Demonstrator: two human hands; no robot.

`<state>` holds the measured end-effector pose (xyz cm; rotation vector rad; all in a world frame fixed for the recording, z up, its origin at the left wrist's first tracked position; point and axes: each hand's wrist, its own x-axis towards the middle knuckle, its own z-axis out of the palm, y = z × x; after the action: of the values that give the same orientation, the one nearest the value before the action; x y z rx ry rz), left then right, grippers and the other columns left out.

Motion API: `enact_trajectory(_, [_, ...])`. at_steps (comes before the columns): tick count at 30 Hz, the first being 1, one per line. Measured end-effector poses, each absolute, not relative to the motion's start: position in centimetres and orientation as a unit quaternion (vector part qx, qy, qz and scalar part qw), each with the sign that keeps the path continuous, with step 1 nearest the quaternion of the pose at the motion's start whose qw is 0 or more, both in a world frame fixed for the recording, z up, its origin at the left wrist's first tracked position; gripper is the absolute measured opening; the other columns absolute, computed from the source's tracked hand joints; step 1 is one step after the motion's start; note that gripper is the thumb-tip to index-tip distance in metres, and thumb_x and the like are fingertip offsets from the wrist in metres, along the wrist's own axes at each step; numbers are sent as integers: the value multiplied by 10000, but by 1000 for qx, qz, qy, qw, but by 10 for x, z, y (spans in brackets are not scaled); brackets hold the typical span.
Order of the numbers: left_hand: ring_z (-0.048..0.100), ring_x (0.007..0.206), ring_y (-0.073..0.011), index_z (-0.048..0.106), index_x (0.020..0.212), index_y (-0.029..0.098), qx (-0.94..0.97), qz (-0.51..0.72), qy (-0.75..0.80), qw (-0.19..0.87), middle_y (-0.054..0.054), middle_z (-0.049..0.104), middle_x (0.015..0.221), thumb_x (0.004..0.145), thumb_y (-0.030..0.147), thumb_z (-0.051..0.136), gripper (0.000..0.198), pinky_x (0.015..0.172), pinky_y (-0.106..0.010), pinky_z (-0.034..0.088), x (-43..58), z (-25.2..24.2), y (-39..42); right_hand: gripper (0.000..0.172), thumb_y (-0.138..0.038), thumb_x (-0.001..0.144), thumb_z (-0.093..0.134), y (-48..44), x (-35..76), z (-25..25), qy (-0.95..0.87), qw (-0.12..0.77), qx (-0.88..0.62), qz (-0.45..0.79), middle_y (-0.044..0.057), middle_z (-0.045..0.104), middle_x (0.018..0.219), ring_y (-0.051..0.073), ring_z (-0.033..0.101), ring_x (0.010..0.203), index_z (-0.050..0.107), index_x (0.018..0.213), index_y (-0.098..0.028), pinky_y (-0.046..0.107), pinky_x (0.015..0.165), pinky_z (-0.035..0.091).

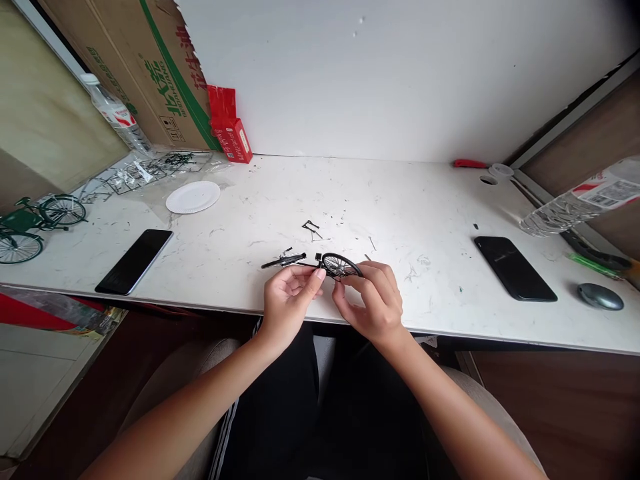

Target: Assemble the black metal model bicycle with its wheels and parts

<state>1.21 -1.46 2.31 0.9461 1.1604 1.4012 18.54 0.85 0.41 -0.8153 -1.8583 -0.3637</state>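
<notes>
A small black model bicycle (341,265) is held between my two hands near the table's front edge, one spoked wheel to the right and the other to the left. My left hand (290,297) is closed, thumb and fingers pinching the frame near the middle. On the wheel side, my right hand (373,300) is closed too, its fingertips gripping the lower edge by the right wheel. Whether a tiny part sits in those right fingertips is hidden. Just beyond lie a black bent frame piece (311,225) and thin bits (371,243).
A phone (134,262) lies left, another phone (515,268) right, beside a mouse (601,297). A green model bicycle (23,223), paper plate (193,198), parts sprues (150,175), red box (234,139) and bottle (117,113) stand left. Another bottle (585,197) is at right.
</notes>
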Motion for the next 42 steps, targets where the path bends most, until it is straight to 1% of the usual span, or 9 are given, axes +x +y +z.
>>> enact_trajectory(11, [699, 680, -138, 753, 932, 152, 413, 589, 492, 490, -42, 750, 798, 856, 441, 876, 323, 684, -279, 584, 13, 22, -17, 346, -45, 799, 810, 9, 185, 2, -776, 510, -320, -189, 60, 668, 843, 235, 627, 808, 620, 1025, -224, 375, 642, 587])
enact_trajectory(21, [719, 733, -162, 751, 948, 152, 432, 585, 490, 481, -59, 762, 821, 856, 416, 877, 307, 709, -291, 603, 14, 20, -19, 347, -48, 834, 774, 9, 186, 4, -770, 527, -329, -144, 77, 726, 944, 259, 695, 902, 601, 1063, -243, 412, 710, 629])
enact_trajectory(23, [714, 724, -158, 751, 945, 153, 432, 585, 491, 479, -57, 761, 819, 859, 418, 875, 305, 707, -290, 600, 14, 20, -19, 406, -39, 827, 781, 10, 186, 5, -770, 533, -321, -141, 71, 728, 941, 253, 688, 877, 591, 1122, -244, 409, 696, 625])
enact_trajectory(28, [723, 775, -172, 753, 953, 156, 429, 585, 496, 477, -74, 775, 871, 857, 425, 877, 312, 739, -303, 598, 15, 19, -19, 696, -7, 840, 749, 11, 184, 7, -763, 565, -300, -96, 67, 715, 960, 237, 683, 845, 505, 1456, -222, 378, 643, 624])
enact_trajectory(30, [730, 805, -180, 755, 962, 157, 427, 585, 495, 479, -83, 780, 906, 856, 431, 878, 318, 762, -314, 602, 15, 19, -19, 748, -16, 851, 741, 11, 184, 8, -762, 559, -310, -101, 81, 725, 982, 235, 680, 834, 487, 1530, -197, 377, 636, 623])
enact_trajectory(32, [735, 825, -186, 758, 967, 158, 428, 584, 497, 479, -88, 782, 932, 856, 433, 878, 321, 782, -324, 606, 15, 18, -19, 705, -22, 853, 742, 11, 184, 9, -767, 544, -320, -115, 78, 733, 956, 238, 677, 828, 537, 1509, -179, 386, 658, 622])
enact_trajectory(35, [740, 844, -195, 756, 968, 161, 428, 583, 498, 479, -88, 781, 940, 855, 432, 880, 319, 795, -334, 612, 15, 16, -20, 555, -17, 846, 748, 10, 183, 10, -776, 529, -323, -116, 68, 738, 915, 243, 676, 838, 635, 1364, -182, 396, 702, 614])
enact_trajectory(38, [740, 846, -196, 756, 980, 164, 428, 584, 490, 485, -85, 779, 935, 857, 426, 880, 315, 794, -333, 613, 14, 14, -20, 465, -13, 846, 738, 9, 184, 12, -779, 528, -324, -97, 65, 742, 916, 241, 678, 853, 659, 1267, -193, 390, 714, 601])
enact_trajectory(42, [738, 835, -189, 753, 968, 161, 425, 588, 489, 485, -88, 781, 937, 857, 425, 878, 312, 772, -317, 606, 14, 16, -18, 432, -44, 857, 726, 8, 184, 12, -782, 527, -327, -68, 47, 713, 869, 233, 663, 824, 665, 1251, -208, 390, 710, 587])
